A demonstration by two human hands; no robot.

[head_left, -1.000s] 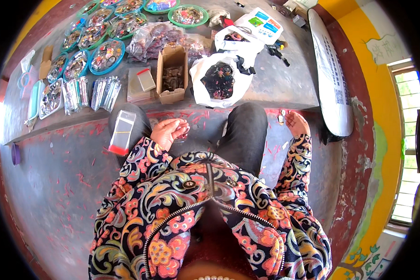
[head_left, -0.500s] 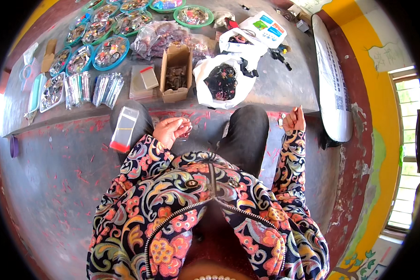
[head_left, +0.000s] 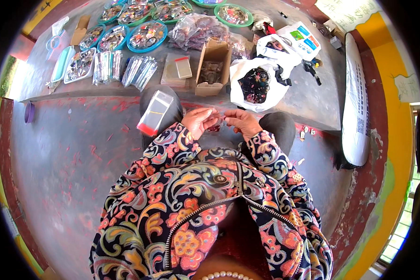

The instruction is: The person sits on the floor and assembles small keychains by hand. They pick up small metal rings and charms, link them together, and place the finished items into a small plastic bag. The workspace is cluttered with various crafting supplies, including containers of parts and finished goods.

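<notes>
My left hand (head_left: 198,122) is closed in front of my left knee, its thumb and fingers pinching what looks like a small clear plastic bag (head_left: 214,127) with a reddish part below. My right hand (head_left: 243,123) faces it, fingertips pinched together close to the bag. Anything between the right fingertips is too small to make out. On my left knee lies a bundle of clear plastic bags (head_left: 157,111) with red ends, a thin yellowish band around its middle.
Ahead on the raised grey ledge stand an open cardboard box (head_left: 224,65), a white bag of dark beaded items (head_left: 238,93), pen-like packets (head_left: 140,71) and a blue basket of small goods (head_left: 148,36). To the right leans a long white wrapped roll (head_left: 354,107).
My right hand has come in from beyond the right knee to meet my left hand between the knees. The whole view has shifted, so surroundings appear further right.
</notes>
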